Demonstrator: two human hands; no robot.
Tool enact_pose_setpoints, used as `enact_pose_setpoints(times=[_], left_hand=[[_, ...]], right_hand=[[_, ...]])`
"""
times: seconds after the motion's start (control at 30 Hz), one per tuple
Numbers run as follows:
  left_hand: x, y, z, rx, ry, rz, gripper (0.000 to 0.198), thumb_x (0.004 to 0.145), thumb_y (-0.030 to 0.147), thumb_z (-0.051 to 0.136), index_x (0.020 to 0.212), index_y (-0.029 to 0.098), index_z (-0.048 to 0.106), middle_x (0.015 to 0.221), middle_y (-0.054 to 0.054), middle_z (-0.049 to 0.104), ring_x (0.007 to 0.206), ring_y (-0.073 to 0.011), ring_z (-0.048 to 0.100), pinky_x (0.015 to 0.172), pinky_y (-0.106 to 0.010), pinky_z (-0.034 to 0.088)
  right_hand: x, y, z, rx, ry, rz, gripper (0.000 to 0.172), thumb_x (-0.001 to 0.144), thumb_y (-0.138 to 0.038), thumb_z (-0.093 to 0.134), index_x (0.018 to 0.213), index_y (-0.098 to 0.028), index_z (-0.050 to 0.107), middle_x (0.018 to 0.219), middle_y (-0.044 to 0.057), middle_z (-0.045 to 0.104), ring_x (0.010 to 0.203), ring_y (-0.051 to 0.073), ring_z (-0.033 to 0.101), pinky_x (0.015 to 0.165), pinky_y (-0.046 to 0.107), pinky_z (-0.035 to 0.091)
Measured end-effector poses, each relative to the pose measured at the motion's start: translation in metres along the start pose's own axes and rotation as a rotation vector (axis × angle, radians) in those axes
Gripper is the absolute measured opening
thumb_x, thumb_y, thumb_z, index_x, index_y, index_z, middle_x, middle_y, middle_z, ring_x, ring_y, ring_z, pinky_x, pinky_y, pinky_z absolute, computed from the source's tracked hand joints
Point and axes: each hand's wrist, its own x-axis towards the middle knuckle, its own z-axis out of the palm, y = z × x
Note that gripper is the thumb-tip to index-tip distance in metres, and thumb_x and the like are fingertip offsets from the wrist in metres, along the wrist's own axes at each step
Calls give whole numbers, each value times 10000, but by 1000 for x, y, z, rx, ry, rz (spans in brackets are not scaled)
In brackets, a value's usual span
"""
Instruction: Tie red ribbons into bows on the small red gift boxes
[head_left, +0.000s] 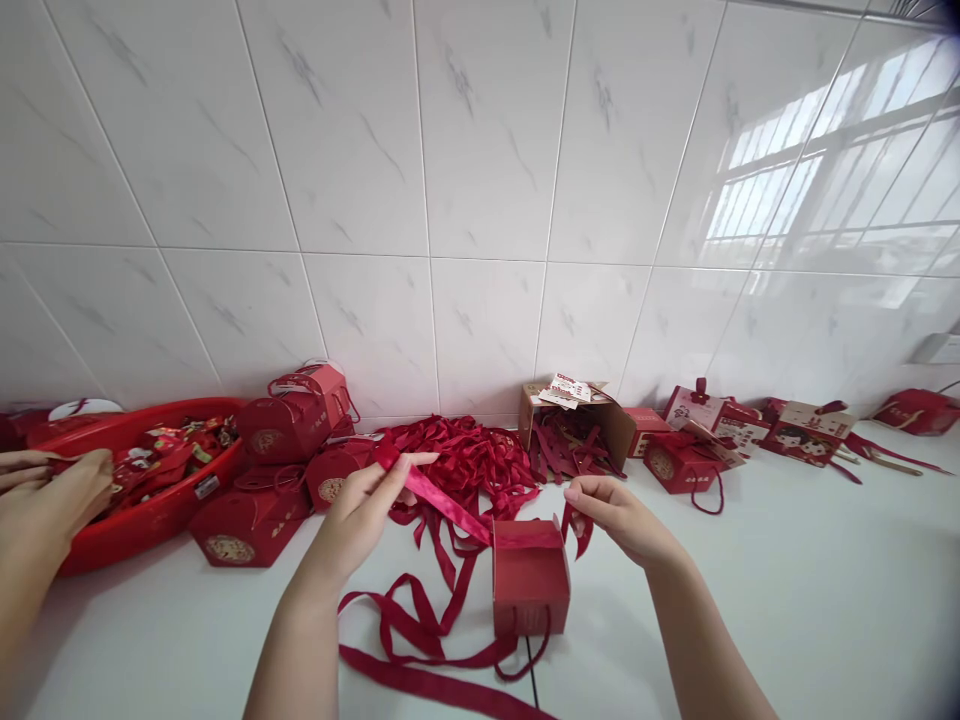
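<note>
A small red gift box (pixel 531 590) stands on the white table in front of me, its cord handle hanging down the near side. Across its top runs a red ribbon (pixel 450 505). My left hand (pixel 364 515) pinches one stretch of this ribbon, up and to the left of the box. At the box's right side, my right hand (pixel 616 512) is closed on the other end, and a short tail dangles below the fingers. A long loose loop of ribbon (pixel 427 640) lies on the table left of the box.
Behind the box lies a heap of red ribbons (pixel 480 450) beside an open cardboard box (pixel 613 435) of dark red strips. Stacked red boxes (pixel 251 515) and a red basin (pixel 150 535) of sweets stand left, with another person's hands (pixel 64 505) there. Several boxes (pixel 682 465) line the right.
</note>
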Motion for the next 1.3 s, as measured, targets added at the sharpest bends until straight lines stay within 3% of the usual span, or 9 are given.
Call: enact_pose_setpoints(times=[0.1, 0.23, 0.43, 0.6, 0.77, 0.87, 0.97, 1.17, 1.3], left_hand=[[5, -1, 8, 33, -3, 39, 469, 877, 544, 490, 1105, 201, 715, 648, 12, 582, 763, -179, 580, 757, -266, 440], [0, 3, 16, -60, 190, 150, 387, 810, 501, 618, 981, 186, 763, 566, 28, 528, 610, -141, 521, 641, -243, 428], [-8, 3, 23, -293, 374, 178, 188, 671, 376, 795, 701, 197, 747, 605, 18, 626, 588, -132, 558, 604, -233, 485], [-14, 12, 30, -433, 210, 158, 199, 743, 400, 744, 784, 204, 751, 817, -26, 729, 842, -178, 655, 796, -244, 514], [-24, 22, 33, -475, 87, 160, 251, 794, 426, 692, 726, 187, 730, 717, -32, 704, 785, -186, 653, 772, -267, 510], [-26, 21, 33, -459, 75, 160, 270, 815, 450, 661, 818, 195, 750, 720, -35, 710, 799, -196, 654, 792, -288, 503], [-25, 23, 35, -395, 59, 130, 299, 836, 462, 631, 881, 196, 760, 754, -45, 724, 833, -209, 657, 809, -304, 499], [-29, 28, 37, -402, 65, 134, 308, 808, 480, 646, 821, 200, 774, 780, -59, 743, 882, -245, 668, 885, -353, 505], [-27, 28, 37, -374, 34, 109, 285, 800, 466, 659, 797, 205, 773, 846, -65, 753, 965, -260, 661, 924, -352, 499]], right_hand=[[-5, -6, 0, 82, 106, -102, 319, 809, -409, 681, 616, -171, 588, 735, 6, 530, 667, 121, 480, 579, 247, 435], [-13, -11, -5, 239, 164, -157, 242, 784, -385, 713, 641, -192, 686, 973, 47, 641, 890, 166, 553, 699, 251, 462], [-14, -10, 1, 405, 239, -178, 226, 752, -385, 746, 916, -231, 767, 882, 47, 712, 766, 143, 581, 719, 263, 463], [-13, -11, 23, 271, 408, -241, 252, 713, -336, 798, 952, -260, 765, 657, 1, 668, 591, 102, 536, 570, 236, 407], [-22, -12, 35, 256, 483, -377, 187, 733, -300, 787, 917, -285, 757, 624, -23, 658, 501, 93, 542, 483, 230, 381], [-27, -17, 37, 269, 531, -434, 360, 752, -275, 774, 1098, -323, 689, 718, -25, 704, 610, 124, 627, 621, 271, 494], [-27, -21, 36, 273, 541, -367, 475, 753, -271, 773, 1202, -324, 627, 755, -28, 721, 714, 147, 665, 789, 330, 523], [-30, -24, 34, 297, 458, -339, 154, 693, -342, 802, 791, -247, 731, 708, 28, 724, 684, 207, 678, 710, 365, 546], [-34, -27, 34, 302, 459, -377, 127, 717, -339, 785, 788, -256, 721, 686, 16, 707, 650, 167, 651, 646, 292, 515]])
